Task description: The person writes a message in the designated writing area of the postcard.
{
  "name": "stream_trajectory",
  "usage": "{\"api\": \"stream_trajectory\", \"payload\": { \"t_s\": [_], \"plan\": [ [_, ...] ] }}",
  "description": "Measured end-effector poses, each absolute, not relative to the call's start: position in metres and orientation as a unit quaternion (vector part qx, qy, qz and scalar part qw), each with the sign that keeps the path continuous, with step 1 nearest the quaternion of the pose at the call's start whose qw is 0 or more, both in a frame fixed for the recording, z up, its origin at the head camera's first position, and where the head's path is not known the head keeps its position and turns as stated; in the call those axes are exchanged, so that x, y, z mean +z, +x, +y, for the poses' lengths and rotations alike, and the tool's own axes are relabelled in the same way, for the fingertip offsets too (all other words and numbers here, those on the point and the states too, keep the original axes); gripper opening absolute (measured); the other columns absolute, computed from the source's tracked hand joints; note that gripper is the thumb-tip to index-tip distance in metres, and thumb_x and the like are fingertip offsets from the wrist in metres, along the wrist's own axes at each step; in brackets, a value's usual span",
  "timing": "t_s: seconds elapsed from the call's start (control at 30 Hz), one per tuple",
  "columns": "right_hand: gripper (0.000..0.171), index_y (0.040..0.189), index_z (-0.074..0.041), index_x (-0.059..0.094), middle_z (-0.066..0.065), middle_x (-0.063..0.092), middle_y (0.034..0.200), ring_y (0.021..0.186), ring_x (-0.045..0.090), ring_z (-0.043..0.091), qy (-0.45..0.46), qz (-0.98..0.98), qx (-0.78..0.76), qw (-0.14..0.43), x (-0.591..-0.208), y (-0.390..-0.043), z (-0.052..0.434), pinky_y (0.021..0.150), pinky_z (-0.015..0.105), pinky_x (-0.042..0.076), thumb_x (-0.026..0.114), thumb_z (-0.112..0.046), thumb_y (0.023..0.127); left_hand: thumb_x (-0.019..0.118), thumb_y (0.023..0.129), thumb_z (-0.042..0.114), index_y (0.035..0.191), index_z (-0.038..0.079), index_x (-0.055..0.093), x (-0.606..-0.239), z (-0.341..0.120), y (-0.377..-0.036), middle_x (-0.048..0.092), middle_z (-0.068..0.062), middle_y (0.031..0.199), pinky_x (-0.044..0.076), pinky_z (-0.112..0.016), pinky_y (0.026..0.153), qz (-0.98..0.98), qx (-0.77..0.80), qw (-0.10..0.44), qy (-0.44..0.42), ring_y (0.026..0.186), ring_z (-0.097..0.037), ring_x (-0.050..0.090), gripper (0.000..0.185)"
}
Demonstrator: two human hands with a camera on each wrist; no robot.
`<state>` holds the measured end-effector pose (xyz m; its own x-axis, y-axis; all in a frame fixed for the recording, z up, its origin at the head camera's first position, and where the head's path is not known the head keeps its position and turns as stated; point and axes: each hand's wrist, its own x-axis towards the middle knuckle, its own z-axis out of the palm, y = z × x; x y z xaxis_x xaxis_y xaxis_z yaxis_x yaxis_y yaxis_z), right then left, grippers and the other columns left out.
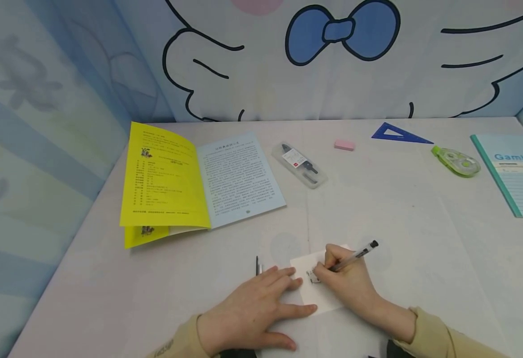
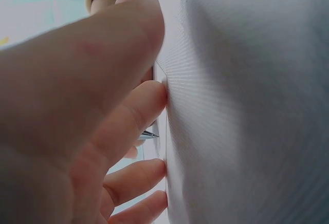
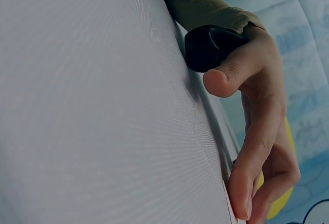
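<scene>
While my right hand (image 1: 348, 283) pinches the pen (image 1: 354, 256), fingers curled tight round the barrel, the tip sits on the small white card (image 1: 319, 293) right under the fingers, near the front edge of the table (image 1: 422, 209). Pen's long axis runs from the tip, low and left, up and away to the right, cap end clear of the knuckles. Card lies between both hands, so neither has to reach. My left hand (image 1: 254, 308) lies flat, fingers straight and a little spread, fingertips (image 2: 149, 98) pressing the card's left edge to pin it. Left wrist view shows the pen tip (image 2: 150, 134) just past those fingers. A few dark marks on the card beside the tip; too small to read.

Readable: "Gambit" on the teal notebook (image 1: 518, 174), far right. Open booklet (image 1: 198, 186) on the left, yellow page and pale blue page, dense print I can't make out. Compass case (image 1: 299, 164) has a red and white label, illegible. Pink eraser (image 1: 344, 144), blue set square (image 1: 397, 133), green correction tape (image 1: 456, 160) well apart at the back. Thin dark stick (image 1: 257, 265) just beside my left fingers; can't tell what.
</scene>
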<state>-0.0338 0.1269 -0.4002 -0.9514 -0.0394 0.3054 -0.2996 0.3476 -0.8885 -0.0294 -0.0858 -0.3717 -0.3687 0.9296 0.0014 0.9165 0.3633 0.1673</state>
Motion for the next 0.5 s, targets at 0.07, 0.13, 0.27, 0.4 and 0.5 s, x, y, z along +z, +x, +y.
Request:
{"api": "stream_trajectory", "payload": {
  "t_s": [0.07, 0.13, 0.27, 0.4, 0.5],
  "plan": [
    [0.04, 0.054, -0.009, 0.034, -0.002, 0.031, 0.047, 0.047, 0.027, -0.003, 0.09, -0.812, 0.564, 0.121, -0.4, -0.0335, 0.1265, 0.038, 0.021, 0.024, 0.062, 0.017, 0.065, 0.045, 0.084, 0.065, 0.136, 0.036, 0.045, -0.3722, -0.0859, -0.0291, 0.042, -0.003, 0.136, 0.033, -0.042, 0.106, 0.825, 0.07, 0.045, 0.56, 0.133, -0.023, 0.032, 0.059],
    [0.04, 0.053, -0.009, 0.035, -0.002, 0.031, 0.047, 0.048, 0.027, -0.003, 0.078, -0.812, 0.564, 0.126, -0.4, -0.0334, 0.1267, 0.038, 0.023, 0.024, 0.061, 0.018, 0.065, 0.045, 0.084, 0.065, 0.135, 0.036, 0.045, -0.3726, -0.0859, -0.0288, 0.043, -0.003, 0.135, 0.033, -0.042, 0.106, 0.824, 0.072, 0.042, 0.56, 0.133, -0.023, 0.033, 0.059],
    [0.04, 0.054, -0.011, 0.035, -0.004, 0.031, 0.047, 0.047, 0.027, -0.002, 0.073, -0.816, 0.56, 0.126, -0.3977, -0.0336, 0.1271, 0.039, 0.022, 0.024, 0.063, 0.015, 0.068, 0.046, 0.084, 0.065, 0.135, 0.036, 0.045, -0.3729, -0.0858, -0.0285, 0.043, -0.004, 0.135, 0.034, -0.042, 0.106, 0.824, 0.073, 0.042, 0.56, 0.133, -0.023, 0.033, 0.059],
    [0.041, 0.054, -0.012, 0.036, -0.007, 0.032, 0.048, 0.047, 0.027, -0.002, 0.075, -0.816, 0.56, 0.119, -0.3952, -0.0343, 0.1266, 0.039, 0.022, 0.025, 0.064, 0.013, 0.07, 0.045, 0.084, 0.065, 0.136, 0.036, 0.045, -0.3724, -0.0856, -0.029, 0.042, -0.003, 0.136, 0.033, -0.042, 0.106, 0.825, 0.065, 0.044, 0.559, 0.133, -0.023, 0.033, 0.059],
    [0.04, 0.054, -0.012, 0.036, -0.008, 0.033, 0.048, 0.046, 0.028, -0.003, 0.079, -0.82, 0.555, 0.112, -0.3946, -0.0343, 0.1265, 0.039, 0.02, 0.025, 0.064, 0.012, 0.07, 0.044, 0.084, 0.065, 0.136, 0.037, 0.044, -0.3722, -0.0853, -0.0297, 0.042, -0.003, 0.136, 0.033, -0.042, 0.106, 0.826, 0.063, 0.049, 0.559, 0.133, -0.023, 0.032, 0.059]
  ]
}}
